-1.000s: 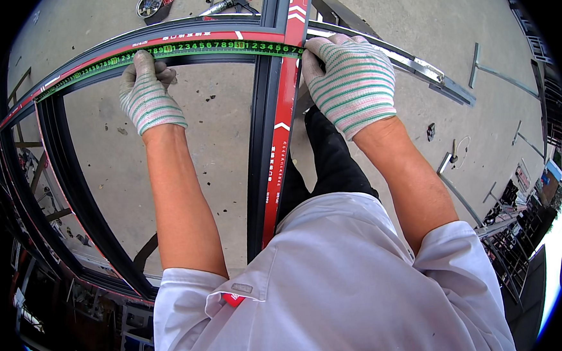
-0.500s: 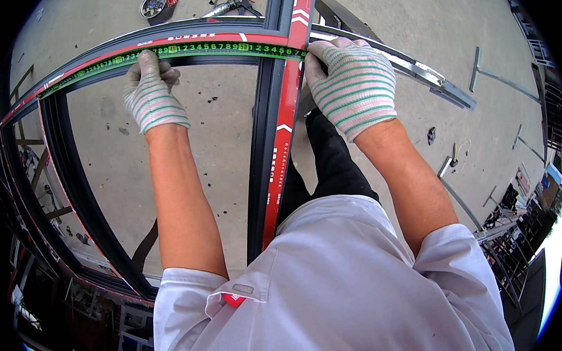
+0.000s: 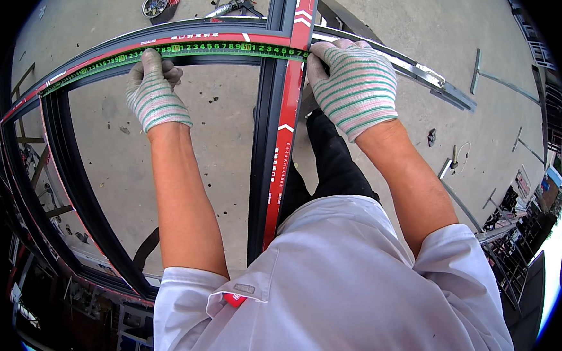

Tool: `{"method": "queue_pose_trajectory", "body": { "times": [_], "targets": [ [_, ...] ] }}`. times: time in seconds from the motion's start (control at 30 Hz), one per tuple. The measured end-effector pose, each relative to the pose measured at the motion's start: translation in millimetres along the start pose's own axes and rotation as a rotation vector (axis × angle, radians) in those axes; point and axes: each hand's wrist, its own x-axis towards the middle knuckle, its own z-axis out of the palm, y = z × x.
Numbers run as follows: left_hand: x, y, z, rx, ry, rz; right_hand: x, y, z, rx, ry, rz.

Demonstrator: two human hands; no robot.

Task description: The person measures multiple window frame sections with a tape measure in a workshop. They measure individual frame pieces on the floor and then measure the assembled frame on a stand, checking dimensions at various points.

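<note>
A green tape measure blade (image 3: pixel 212 49) with dark markings lies stretched along the crossbar of a dark metal window or door frame (image 3: pixel 263 144), which carries red protective film. My left hand (image 3: pixel 157 96), in a striped knit glove, has its thumb on the blade and its fingers curled at the bar's near edge. At the blade's right end, over the frame's outer upright, my right hand (image 3: pixel 356 87) is closed in a matching glove. Whatever its fingers hold besides the blade end is hidden beneath the glove. The blade's far left end reaches another dark upright (image 3: pixel 77 149).
Beyond the frame, a caulking gun (image 3: pixel 237 7) and a small bucket (image 3: pixel 157 5) of bits rest on the concrete floor. A metal rail (image 3: pixel 416 71) extends right from behind my right hand. T-shaped metal stands (image 3: pixel 503 78) lie farther right. Dark debris dots the floor.
</note>
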Motion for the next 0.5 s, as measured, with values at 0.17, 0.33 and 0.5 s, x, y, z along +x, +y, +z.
{"method": "queue_pose_trajectory", "body": {
  "times": [0.17,0.33,0.5],
  "targets": [
    [5.5,-4.8,-4.4,-0.013,-0.020,-0.011,-0.5,-0.5,-1.2,0.003,-0.003,0.002],
    [3.5,-2.4,-2.1,-0.010,-0.017,-0.016,0.5,1.0,-4.3,0.015,-0.026,0.009],
    [1.1,-1.2,-3.4,-0.055,-0.021,-0.065,2.3,1.9,-8.3,0.042,-0.042,0.007]
  ]
}}
